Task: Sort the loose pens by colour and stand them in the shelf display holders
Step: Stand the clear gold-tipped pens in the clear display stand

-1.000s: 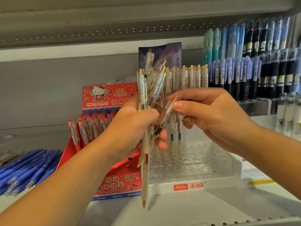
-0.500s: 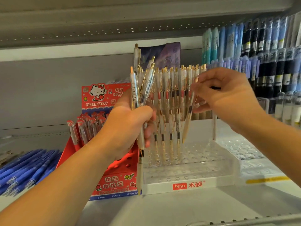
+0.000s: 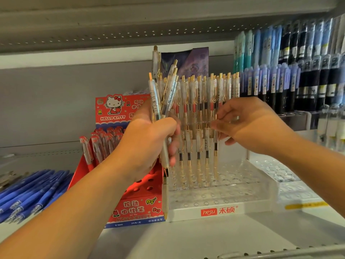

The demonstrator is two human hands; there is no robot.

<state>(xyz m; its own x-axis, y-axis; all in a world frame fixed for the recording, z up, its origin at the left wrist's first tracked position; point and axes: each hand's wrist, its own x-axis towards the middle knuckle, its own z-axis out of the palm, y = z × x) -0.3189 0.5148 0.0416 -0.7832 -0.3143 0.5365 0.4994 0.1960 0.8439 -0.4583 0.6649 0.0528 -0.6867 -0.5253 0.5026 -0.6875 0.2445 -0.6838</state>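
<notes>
Loose pens (image 3: 168, 94), white with gold clips, stand bunched in your left hand (image 3: 149, 143), fingers clenched round them, before the clear holder's (image 3: 214, 202) left edge. Your right hand (image 3: 250, 128) pinches a single pen (image 3: 215, 152) at the right end of the front filled row; hold it upright and seat its tip fully before letting go.

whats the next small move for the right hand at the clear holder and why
Probably ease the pen straight down until it seats, then let go. The right hand pinches its top in the front row of the clear holder, next to four black-banded pens; whether its tip is fully in is unclear. The left hand grips a bundle of pens.
</notes>
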